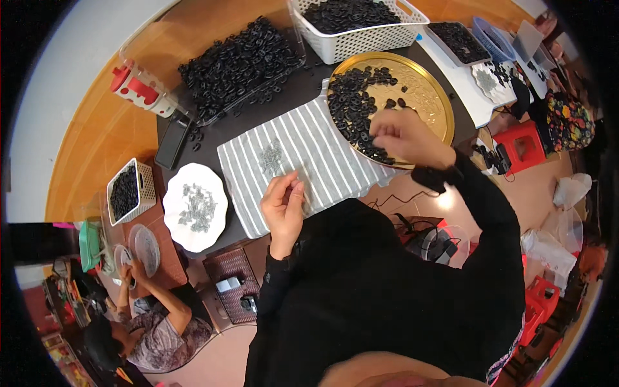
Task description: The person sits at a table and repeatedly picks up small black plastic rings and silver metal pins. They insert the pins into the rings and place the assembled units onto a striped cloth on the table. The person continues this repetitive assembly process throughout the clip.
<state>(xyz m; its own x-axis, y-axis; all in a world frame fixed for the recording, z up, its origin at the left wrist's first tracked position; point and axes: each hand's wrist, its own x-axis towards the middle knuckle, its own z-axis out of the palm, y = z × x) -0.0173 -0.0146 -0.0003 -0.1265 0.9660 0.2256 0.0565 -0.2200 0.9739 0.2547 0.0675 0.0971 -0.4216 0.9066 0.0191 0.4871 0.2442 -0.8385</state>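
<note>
My left hand hovers over a grey-and-white striped cloth, thumb and fingertips pressed together; anything between them is too small to make out. Just beyond it lies a small heap of tiny greyish, shiny pieces. My right hand, its fingers curled in, hangs over a round gold tray. Black oval ring-like pieces cover the tray's left part, and a few lie loose near my fingers. What the right fingertips hold, if anything, is hidden.
A clear bin of black pieces and a white perforated basket stand at the back. To the left are a white scalloped plate, a phone, a dotted tumbler and a small basket. Another person works lower left.
</note>
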